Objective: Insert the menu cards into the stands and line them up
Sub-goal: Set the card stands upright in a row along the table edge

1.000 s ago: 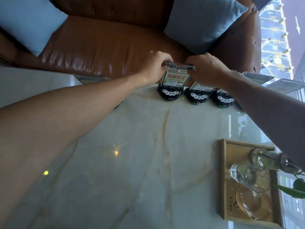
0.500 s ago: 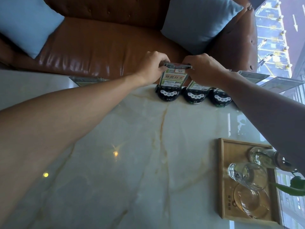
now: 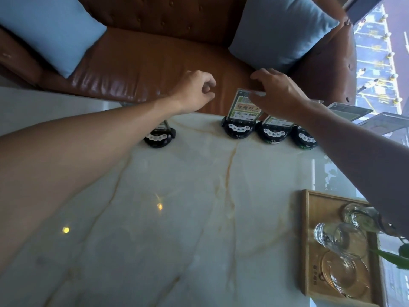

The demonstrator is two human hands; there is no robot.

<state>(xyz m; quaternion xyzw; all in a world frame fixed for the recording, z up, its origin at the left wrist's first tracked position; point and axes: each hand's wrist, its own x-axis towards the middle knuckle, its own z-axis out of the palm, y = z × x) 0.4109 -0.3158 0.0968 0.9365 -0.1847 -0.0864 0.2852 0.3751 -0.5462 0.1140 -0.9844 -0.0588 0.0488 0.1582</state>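
Observation:
Three black stands [image 3: 238, 129] [image 3: 273, 132] [image 3: 305, 138] sit side by side at the far edge of the marble table. A green and white menu card [image 3: 243, 107] stands upright in the leftmost of them, and my right hand [image 3: 276, 94] pinches its top right corner. The middle stand's card [image 3: 278, 121] is partly hidden by my right wrist. A fourth black stand [image 3: 159, 138] sits apart to the left, half under my left forearm. My left hand [image 3: 194, 91] hovers left of the card, fingers curled with nothing in them. Two more clear card holders [image 3: 349, 110] [image 3: 385, 122] show at the far right.
A wooden tray [image 3: 306, 240] with glasses and a small bottle sits at the table's near right corner, with a green leaf [image 3: 396, 255] beside it. A brown leather sofa [image 3: 137, 67] with two blue cushions runs behind the table. A window is on the right.
My left hand has let go of the card's top and moved left. The right hand stays on the card. The fourth stand on the left has come into view.

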